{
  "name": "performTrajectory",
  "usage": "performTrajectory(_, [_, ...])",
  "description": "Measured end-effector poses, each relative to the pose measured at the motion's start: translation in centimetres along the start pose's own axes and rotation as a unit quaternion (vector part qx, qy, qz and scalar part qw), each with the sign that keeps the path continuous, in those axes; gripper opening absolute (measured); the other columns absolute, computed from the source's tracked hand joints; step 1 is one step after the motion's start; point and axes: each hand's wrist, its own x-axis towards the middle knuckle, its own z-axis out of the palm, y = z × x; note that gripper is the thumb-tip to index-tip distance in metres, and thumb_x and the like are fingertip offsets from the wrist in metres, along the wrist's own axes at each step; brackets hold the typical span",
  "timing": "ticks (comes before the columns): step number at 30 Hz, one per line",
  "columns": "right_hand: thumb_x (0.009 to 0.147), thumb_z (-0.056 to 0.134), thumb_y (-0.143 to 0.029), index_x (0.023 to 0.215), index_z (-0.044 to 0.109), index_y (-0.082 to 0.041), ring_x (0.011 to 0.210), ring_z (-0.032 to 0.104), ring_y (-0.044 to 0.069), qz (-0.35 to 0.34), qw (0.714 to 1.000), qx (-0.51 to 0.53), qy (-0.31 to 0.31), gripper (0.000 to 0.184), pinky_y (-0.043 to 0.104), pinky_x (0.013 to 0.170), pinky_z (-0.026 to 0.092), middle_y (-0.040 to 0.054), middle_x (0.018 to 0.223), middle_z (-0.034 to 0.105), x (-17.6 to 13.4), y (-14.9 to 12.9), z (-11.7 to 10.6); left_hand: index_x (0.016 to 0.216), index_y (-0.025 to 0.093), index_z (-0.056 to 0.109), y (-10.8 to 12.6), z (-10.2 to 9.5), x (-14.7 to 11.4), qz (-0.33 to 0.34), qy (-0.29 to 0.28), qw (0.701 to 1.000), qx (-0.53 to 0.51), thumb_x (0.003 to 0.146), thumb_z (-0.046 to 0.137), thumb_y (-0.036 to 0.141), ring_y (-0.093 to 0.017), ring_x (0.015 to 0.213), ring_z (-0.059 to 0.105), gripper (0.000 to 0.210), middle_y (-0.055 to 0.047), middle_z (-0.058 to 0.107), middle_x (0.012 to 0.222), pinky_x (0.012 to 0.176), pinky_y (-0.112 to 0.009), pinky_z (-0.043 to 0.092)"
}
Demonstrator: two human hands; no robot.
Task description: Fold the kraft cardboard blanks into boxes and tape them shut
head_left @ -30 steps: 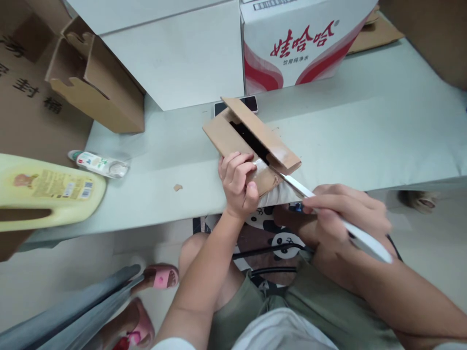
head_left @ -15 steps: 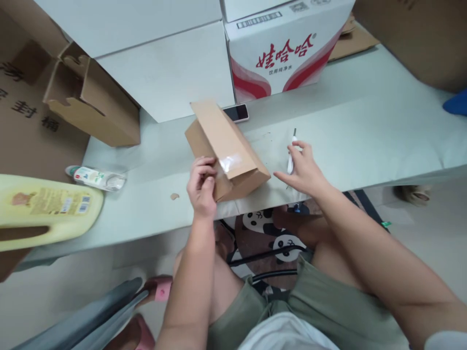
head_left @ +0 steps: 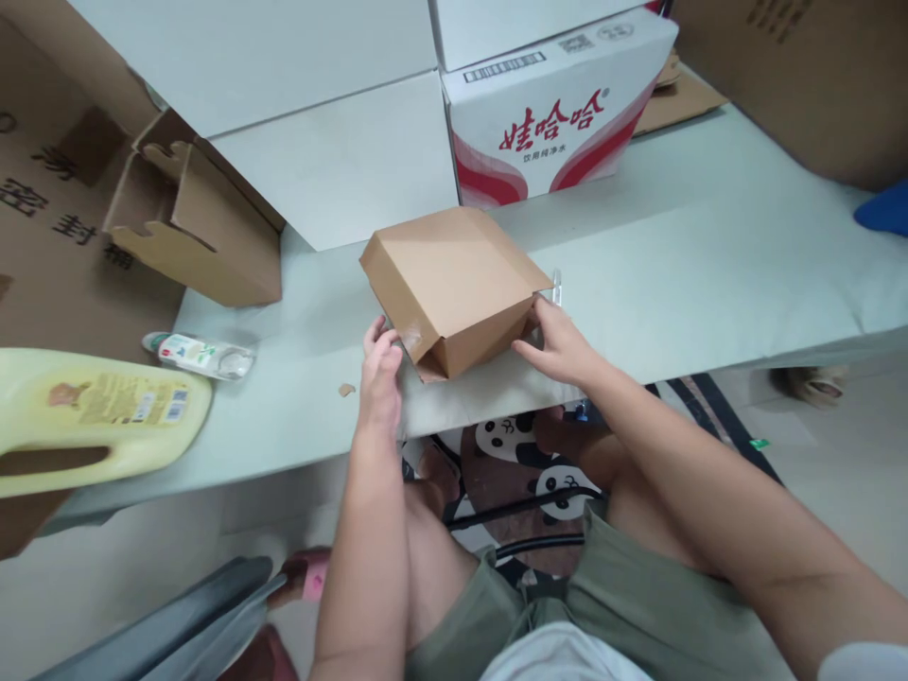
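A small brown cardboard box point(head_left: 461, 270) lies on the cloth-covered table in front of me, its broad plain face up. At its near left corner a taped flap stands slightly apart and a dark gap shows. My left hand point(head_left: 381, 378) is beside that corner, fingers loosely bent and apart, holding nothing that I can see. My right hand point(head_left: 557, 345) grips the box's right corner, its thumb toward the near side and its fingertips partly hidden by the box. Just beyond that corner lies a white knife-like tool point(head_left: 557, 287), partly covered.
White cartons point(head_left: 340, 161) and a red-and-white water carton point(head_left: 546, 142) stand along the back. An open brown box point(head_left: 213, 227), a clear bottle point(head_left: 202, 356) and a yellow jug point(head_left: 106, 416) are at left. A cardboard scrap point(head_left: 346, 390) lies near the table's front edge.
The box has been turned over, so its broad plain face is now up and the taped strip is at the near left. My right hand has left the white tool and come to the box.
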Motion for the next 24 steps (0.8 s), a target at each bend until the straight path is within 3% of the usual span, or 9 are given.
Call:
performTrajectory(3, [0.08, 0.057, -0.041, 0.128, 0.05, -0.016, 0.122, 0.061, 0.037, 0.04, 0.992, 0.119, 0.003, 0.055, 0.056, 0.102, 0.051, 0.0199, 0.131, 0.064, 0.8, -0.3, 0.1, 0.111, 0.022, 0.069, 0.9, 0.7, -0.2, 0.012, 0.002, 0.999, -0.045, 0.071, 0.066, 0.078, -0.034, 0.138, 0.05, 0.069, -0.015, 0.057, 0.139, 0.109, -0.042, 0.046])
performTrajectory(6, [0.078, 0.058, -0.039, 0.129, 0.05, -0.02, 0.128, 0.059, 0.033, 0.086, 0.967, 0.241, -0.003, 0.055, 0.052, 0.106, 0.051, 0.0158, 0.137, 0.062, 0.9, -0.7, 0.2, 0.118, 0.023, 0.064, 1.9, 1.0, -0.6, -0.008, 0.025, 0.992, -0.126, 0.064, 0.074, 0.078, -0.032, 0.119, 0.064, 0.078, -0.013, 0.067, 0.123, 0.103, -0.043, 0.05])
performTrajectory(10, [0.073, 0.068, -0.044, 0.111, 0.058, -0.021, 0.107, 0.067, 0.033, 0.146, 0.946, 0.285, -0.055, 0.045, 0.048, 0.085, 0.06, 0.0137, 0.11, 0.069, 0.2, -1.7, -0.1, 0.121, 0.025, 0.061, 2.4, 1.0, -1.0, -0.018, 0.046, 0.989, -0.138, 0.047, 0.089, 0.07, -0.03, 0.115, 0.066, 0.091, -0.011, 0.068, 0.121, 0.098, -0.037, 0.051])
performTrajectory(13, [0.066, 0.076, -0.05, 0.111, 0.058, -0.02, 0.095, 0.065, 0.031, 0.157, 0.967, 0.192, 0.05, 0.057, 0.047, 0.077, 0.058, 0.0128, 0.106, 0.067, -0.4, -2.6, -0.9, 0.114, 0.024, 0.063, 2.6, 1.0, -1.0, -0.032, 0.079, 0.99, -0.112, 0.048, 0.093, 0.062, -0.026, 0.105, 0.069, 0.082, -0.009, 0.071, 0.111, 0.092, -0.033, 0.053])
performTrajectory(16, [0.068, 0.076, -0.05, 0.106, 0.06, -0.02, 0.087, 0.063, 0.026, 0.166, 0.968, 0.137, 0.127, 0.051, 0.041, 0.073, 0.054, 0.0095, 0.099, 0.067, -0.9, -3.4, -1.7, 0.106, 0.023, 0.067, 3.0, 1.2, -0.8, -0.065, 0.087, 0.987, -0.115, 0.052, 0.093, 0.057, -0.021, 0.095, 0.07, 0.069, -0.007, 0.072, 0.103, 0.086, -0.029, 0.054])
performTrajectory(20, [0.079, 0.064, -0.053, 0.094, 0.063, -0.02, 0.084, 0.063, 0.023, 0.152, 0.954, 0.213, 0.144, 0.036, 0.036, 0.072, 0.051, 0.0046, 0.086, 0.067, -1.1, -3.5, -1.9, 0.098, 0.02, 0.07, 3.7, 1.3, -0.7, -0.067, 0.1, 0.988, -0.097, 0.055, 0.093, 0.046, -0.018, 0.085, 0.069, 0.055, -0.006, 0.073, 0.094, 0.076, -0.026, 0.053])
performTrajectory(24, [0.081, 0.06, -0.054, 0.087, 0.062, -0.022, 0.086, 0.064, 0.02, 0.189, 0.911, 0.313, 0.192, 0.033, 0.033, 0.077, 0.051, 0.0016, 0.078, 0.064, -0.6, -3.1, -1.6, 0.093, 0.019, 0.074, 3.6, 0.8, -0.8, -0.081, 0.057, 0.981, -0.164, 0.064, 0.08, 0.048, -0.019, 0.076, 0.068, 0.042, -0.006, 0.073, 0.086, 0.066, -0.027, 0.051])
